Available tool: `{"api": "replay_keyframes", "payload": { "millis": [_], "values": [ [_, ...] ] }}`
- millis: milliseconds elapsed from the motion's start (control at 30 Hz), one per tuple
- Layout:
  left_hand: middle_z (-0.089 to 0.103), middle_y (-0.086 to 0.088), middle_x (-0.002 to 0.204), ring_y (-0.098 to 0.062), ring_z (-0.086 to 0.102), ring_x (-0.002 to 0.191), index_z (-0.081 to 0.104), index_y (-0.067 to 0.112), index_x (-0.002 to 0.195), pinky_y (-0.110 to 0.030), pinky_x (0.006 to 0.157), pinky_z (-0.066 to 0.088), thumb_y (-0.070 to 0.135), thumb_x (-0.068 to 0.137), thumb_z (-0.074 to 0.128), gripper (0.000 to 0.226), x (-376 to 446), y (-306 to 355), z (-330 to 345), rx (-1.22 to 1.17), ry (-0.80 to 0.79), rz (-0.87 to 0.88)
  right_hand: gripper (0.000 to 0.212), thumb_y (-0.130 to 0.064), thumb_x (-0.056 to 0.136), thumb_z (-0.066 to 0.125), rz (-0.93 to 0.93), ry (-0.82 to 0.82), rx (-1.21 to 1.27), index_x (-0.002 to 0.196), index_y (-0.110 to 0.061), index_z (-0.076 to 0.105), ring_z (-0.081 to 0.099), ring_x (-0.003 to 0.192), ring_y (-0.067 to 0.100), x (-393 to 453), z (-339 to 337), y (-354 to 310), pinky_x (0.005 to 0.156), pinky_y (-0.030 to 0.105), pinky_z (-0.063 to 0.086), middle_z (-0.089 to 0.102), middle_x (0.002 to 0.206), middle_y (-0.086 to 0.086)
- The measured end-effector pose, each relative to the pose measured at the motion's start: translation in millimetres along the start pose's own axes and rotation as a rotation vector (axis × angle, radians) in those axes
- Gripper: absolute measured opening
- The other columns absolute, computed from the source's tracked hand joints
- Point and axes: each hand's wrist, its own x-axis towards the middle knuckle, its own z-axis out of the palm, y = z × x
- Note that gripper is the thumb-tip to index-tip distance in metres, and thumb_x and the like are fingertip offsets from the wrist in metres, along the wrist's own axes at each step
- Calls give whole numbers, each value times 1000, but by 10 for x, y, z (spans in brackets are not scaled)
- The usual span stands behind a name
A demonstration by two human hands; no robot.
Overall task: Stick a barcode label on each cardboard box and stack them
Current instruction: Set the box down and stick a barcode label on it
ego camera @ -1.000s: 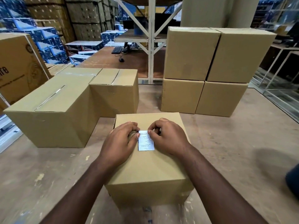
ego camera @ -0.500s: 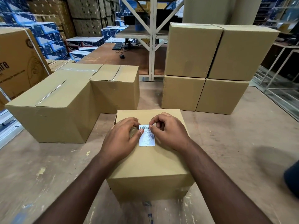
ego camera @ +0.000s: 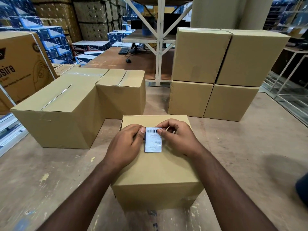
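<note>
A small plain cardboard box (ego camera: 156,172) stands on the wooden table right in front of me. A white barcode label (ego camera: 153,140) lies on its top, barcode end away from me. My left hand (ego camera: 125,147) is curled at the label's left edge, thumb tip touching the upper left corner. My right hand (ego camera: 176,139) is curled at the right edge, thumb pressing on the upper right corner by the barcode. A stack of cardboard boxes (ego camera: 215,74), two wide and two high, stands behind on the right.
A large taped box (ego camera: 56,110) and a smaller one (ego camera: 121,92) stand at the left. A printed carton (ego camera: 20,67) is at the far left. A metal rack post (ego camera: 160,40) rises behind; a dark object (ego camera: 302,189) sits at the right edge.
Both hands slid up the label toward its barcode end, uncovering the barcode. The box has not moved.
</note>
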Motion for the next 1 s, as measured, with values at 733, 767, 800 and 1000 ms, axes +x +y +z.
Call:
{"api": "replay_keyframes", "payload": {
  "millis": [733, 767, 800, 1000],
  "values": [
    [71, 21, 112, 3, 64, 105, 71, 29, 118, -31, 90, 54, 47, 105, 47, 33, -77, 214, -143, -117, 38, -52, 10, -10, 90, 79, -439, 368, -258, 90, -20, 76, 70, 86, 9, -391, -264, -127, 66, 29, 54, 75, 93, -10],
    [73, 18, 110, 0, 67, 102, 72, 27, 116, -30, 88, 54, 49, 106, 44, 38, -113, 291, -164, -205, 39, -65, 8, -8, 90, 79, -570, 370, -346, 91, -15, 77, 71, 91, 12, -516, -300, -123, 70, 28, 54, 75, 98, -8],
    [75, 14, 107, -3, 69, 97, 74, 23, 114, -27, 86, 54, 47, 106, 44, 39, -147, 389, -170, -317, 16, -94, 5, -7, 91, 79, -657, 382, -417, 91, -12, 78, 71, 94, 14, -651, -330, -106, 74, 30, 55, 75, 100, -4],
    [77, -15, 92, -20, 70, 66, 74, 7, 111, -25, 67, 59, 8, 94, 67, 18, -180, 974, 60, -759, -213, -224, 6, -4, 93, 74, -615, 554, -411, 91, -4, 79, 69, 90, 23, -1251, -569, 159, 69, 36, 55, 69, 98, 5]
  ]
}}
